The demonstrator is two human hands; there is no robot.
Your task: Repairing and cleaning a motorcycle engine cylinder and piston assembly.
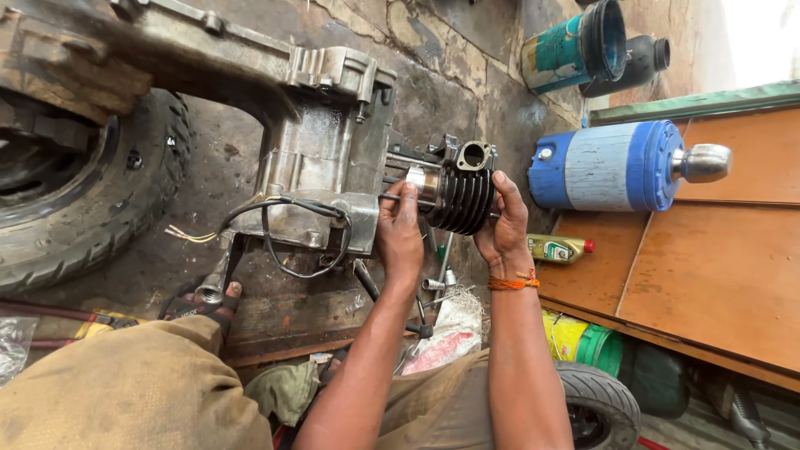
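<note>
Right hand [502,227] cupped around black finned metal engine cylinder [463,196], left hand [400,229] pinching the silver piston [422,183] beside grey aluminium engine case [321,158], black wires [287,229] hanging below, blue-and-white plastic drum [612,165] nearby.

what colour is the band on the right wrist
Orange, a thread band on the right hand's wrist, in the head view.
</note>
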